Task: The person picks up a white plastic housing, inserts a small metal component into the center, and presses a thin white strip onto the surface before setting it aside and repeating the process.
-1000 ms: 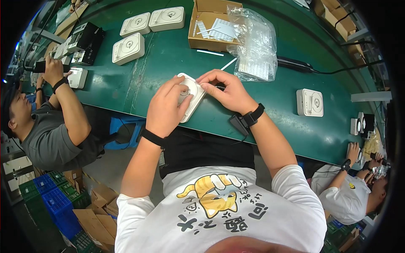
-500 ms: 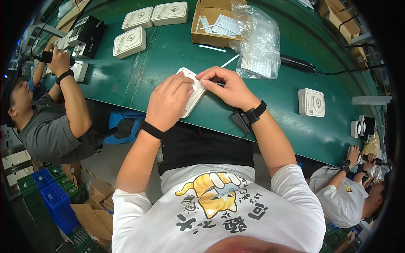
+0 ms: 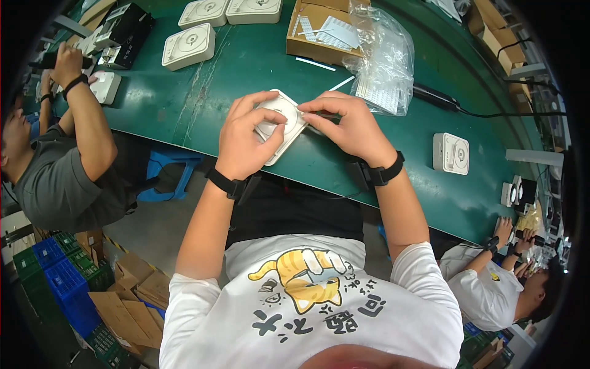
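Observation:
A white, rounded-square device (image 3: pixel 287 103) with a round disc on its face lies at a slant on the green table in front of me. My left hand (image 3: pixel 247 132) is over its left side, fingers curved and apart, with thumb and forefinger spaced over the disc. At the device's right edge, my right hand (image 3: pixel 349 126) pinches thumb and forefinger together. Whatever is between those fingertips is too small to make out.
Similar white devices (image 3: pixel 188 46) stand at the back left, and another (image 3: pixel 452 154) at the right. A cardboard box (image 3: pixel 319 46) of white label sheets, a clear plastic bag (image 3: pixel 387 67) and a black corded tool (image 3: pixel 436 97) lie beyond my hands. Co-workers sit on both sides.
My left hand has lifted and spread, baring its thumb and more of the disc. The right hand stays pinched at the device's edge. The co-worker at left has moved their raised hand.

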`<state>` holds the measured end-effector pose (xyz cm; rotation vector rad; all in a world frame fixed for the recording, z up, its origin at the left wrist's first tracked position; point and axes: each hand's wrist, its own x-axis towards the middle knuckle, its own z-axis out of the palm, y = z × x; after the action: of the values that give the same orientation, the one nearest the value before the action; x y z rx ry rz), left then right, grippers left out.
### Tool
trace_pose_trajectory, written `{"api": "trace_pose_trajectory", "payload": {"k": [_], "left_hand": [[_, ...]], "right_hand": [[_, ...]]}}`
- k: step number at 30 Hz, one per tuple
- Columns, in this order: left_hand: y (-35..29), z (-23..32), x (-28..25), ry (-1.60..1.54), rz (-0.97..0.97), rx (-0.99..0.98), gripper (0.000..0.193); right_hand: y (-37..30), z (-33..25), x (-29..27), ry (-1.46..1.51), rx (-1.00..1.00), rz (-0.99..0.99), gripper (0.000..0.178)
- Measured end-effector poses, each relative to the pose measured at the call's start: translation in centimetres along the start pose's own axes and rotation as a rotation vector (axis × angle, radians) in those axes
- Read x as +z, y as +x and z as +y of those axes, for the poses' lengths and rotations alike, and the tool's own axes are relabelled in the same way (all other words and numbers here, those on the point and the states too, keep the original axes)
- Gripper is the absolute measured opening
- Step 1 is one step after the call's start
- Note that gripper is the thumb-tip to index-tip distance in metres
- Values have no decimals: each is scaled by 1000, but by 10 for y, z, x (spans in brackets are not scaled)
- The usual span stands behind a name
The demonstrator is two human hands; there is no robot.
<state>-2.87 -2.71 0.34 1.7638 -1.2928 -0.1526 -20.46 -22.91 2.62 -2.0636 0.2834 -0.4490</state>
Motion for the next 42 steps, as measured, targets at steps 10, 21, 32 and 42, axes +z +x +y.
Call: {"api": "trace_pose_trajectory", "payload": {"k": [10, 21, 32, 42], "left_hand": [[2, -4, 0, -29, -42, -74, 14], [0, -9, 3, -30, -41, -84, 11], [-1, -11, 7, -26, -11, -68, 10], [-3, -13, 9, -7, 11, -52, 9]], "right_hand": [[12, -32, 2, -450, -201, -113, 13], [25, -45, 6, -548, -262, -200, 12], [27, -49, 8, -636, -304, -240, 11], [29, -48, 12, -664, -311, -220, 13]]}}
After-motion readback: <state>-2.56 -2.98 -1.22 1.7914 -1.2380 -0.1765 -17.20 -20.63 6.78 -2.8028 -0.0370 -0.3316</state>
